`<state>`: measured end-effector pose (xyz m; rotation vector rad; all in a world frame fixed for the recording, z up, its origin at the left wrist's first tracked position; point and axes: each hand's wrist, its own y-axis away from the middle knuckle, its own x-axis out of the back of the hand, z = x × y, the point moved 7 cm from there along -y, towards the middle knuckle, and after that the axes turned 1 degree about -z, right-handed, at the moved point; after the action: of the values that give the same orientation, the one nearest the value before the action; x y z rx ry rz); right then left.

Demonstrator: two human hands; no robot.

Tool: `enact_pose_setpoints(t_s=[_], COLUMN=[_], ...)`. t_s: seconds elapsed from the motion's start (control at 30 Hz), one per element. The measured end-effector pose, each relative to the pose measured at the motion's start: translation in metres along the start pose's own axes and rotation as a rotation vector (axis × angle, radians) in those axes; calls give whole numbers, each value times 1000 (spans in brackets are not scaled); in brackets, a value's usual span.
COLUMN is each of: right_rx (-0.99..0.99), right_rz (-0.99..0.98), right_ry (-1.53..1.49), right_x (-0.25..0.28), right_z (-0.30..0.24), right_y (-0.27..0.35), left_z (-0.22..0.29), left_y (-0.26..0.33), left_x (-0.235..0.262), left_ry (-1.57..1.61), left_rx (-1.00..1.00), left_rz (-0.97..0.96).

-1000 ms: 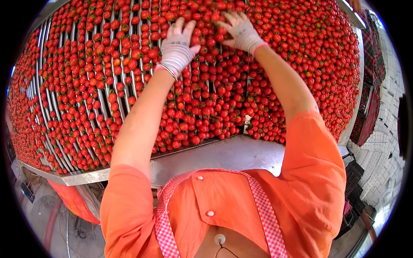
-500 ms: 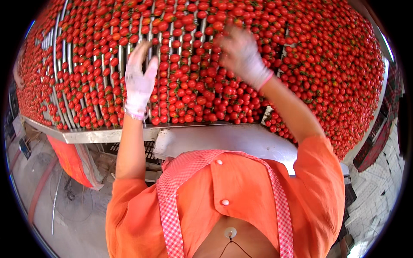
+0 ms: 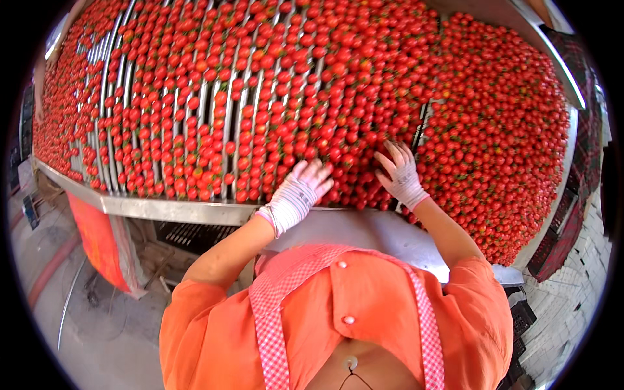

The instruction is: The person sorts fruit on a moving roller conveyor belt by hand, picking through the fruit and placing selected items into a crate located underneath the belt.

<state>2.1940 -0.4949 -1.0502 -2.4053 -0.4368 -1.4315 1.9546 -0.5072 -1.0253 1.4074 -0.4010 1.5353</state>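
Small red cherry tomatoes (image 3: 383, 71), many with green stems, cover a sorting bed of metal rollers (image 3: 232, 130). My left hand (image 3: 298, 196), in a pale glove with bare fingertips, lies at the near edge of the bed. Its fingers are spread and touch the tomatoes. To its right, my right hand (image 3: 403, 174) wears a matching glove, fingers apart over the tomatoes beside a dark gap strip (image 3: 422, 123). No tomato shows gripped in either hand; what lies under the palms is hidden.
A dense heap of tomatoes (image 3: 494, 143) fills the right side behind a metal wall (image 3: 552, 49). A steel rim (image 3: 162, 208) borders the near side. An orange sack (image 3: 97, 240) hangs below at left. Dark crates (image 3: 522, 318) stand on the floor at right.
Both hands have drawn back toward me from farther over the bed. My left hand also shifted right, so the hands are closer together. The view has moved slightly.
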Motion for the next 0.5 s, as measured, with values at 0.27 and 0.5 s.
enact_pose_setpoints(t_s=[0.27, 0.5], right_rx=[-50, 121], right_rz=[117, 105], right_ry=[43, 253], right_x=[7, 7], right_z=[19, 92], right_y=[-180, -285], left_z=[-85, -172], left_y=[-59, -136], left_x=[103, 108], left_ry=[128, -86], left_rx=[428, 581], left_rz=[500, 435])
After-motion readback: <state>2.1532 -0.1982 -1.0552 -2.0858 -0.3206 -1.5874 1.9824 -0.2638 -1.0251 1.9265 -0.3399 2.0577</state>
